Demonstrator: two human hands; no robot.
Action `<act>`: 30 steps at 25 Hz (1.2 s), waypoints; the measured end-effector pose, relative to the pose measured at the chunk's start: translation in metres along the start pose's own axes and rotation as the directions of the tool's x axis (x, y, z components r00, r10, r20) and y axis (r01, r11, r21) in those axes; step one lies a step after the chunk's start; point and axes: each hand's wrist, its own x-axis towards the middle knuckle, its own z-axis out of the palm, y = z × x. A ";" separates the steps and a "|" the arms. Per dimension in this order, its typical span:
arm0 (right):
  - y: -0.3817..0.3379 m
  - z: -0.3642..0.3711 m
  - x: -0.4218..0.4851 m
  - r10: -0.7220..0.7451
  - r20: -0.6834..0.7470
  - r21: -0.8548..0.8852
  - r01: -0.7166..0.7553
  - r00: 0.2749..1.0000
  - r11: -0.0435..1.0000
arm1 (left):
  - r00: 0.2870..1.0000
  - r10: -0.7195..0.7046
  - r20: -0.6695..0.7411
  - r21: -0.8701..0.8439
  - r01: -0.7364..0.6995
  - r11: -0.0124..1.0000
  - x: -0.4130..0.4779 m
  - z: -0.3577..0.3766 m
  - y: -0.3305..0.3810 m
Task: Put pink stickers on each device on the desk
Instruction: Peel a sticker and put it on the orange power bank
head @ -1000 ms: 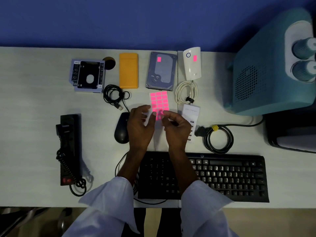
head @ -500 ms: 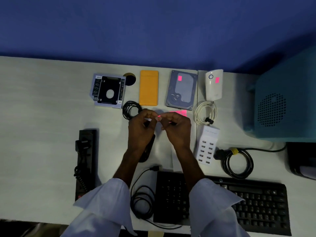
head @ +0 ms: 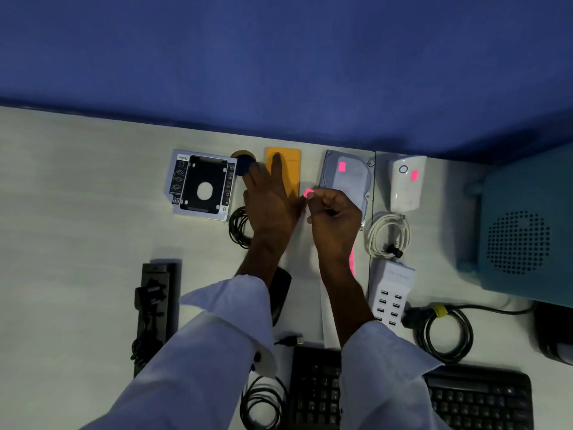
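Labelling in progress: a person in white sleeves leans over a desk (head: 77, 212) to tag an orange device (head: 291, 169) lying at its far edge, between a drive caddy (head: 201, 184) and a hard drive (head: 356, 181). The left hand (head: 269, 200) lies flat on the orange device, fingers straight, apparently steadying it. The right hand (head: 335, 215) pinches a single pink sticker (head: 308, 192) between thumb and fingertips, held at the device's right side and not yet laid down. The hard drive and a white device (head: 406, 184) farther right along the same edge each carry a pink mark; the caddy shows none. The sticker sheet (head: 352, 262) peeks out from behind the right forearm, nearer the front edge. The risk lies in the placing. The small sticker may cling to the fingertips or fold on itself at release. With the left hand covering much of the case, it could also land half over the edge or on the desk.
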 end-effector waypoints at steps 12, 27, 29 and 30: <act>-0.033 0.025 0.015 0.227 0.128 0.222 -0.251 0.965 0.942 | 0.820 0.202 0.535 -0.758 0.572 -0.314 -0.004 -0.043 -0.038; -0.023 0.045 0.009 0.089 0.101 0.058 -0.095 0.991 0.994 | 0.802 0.155 0.577 -0.719 0.589 -0.369 -0.025 -0.032 -0.042; -0.022 0.046 0.006 0.132 0.109 0.088 -0.142 0.985 0.986 | 0.802 0.166 0.574 -0.719 0.590 -0.366 -0.027 -0.032 -0.039; -0.022 0.046 0.004 0.147 0.111 0.099 -0.158 0.983 0.982 | 0.806 0.170 0.567 -0.724 0.586 -0.364 -0.028 -0.032 -0.037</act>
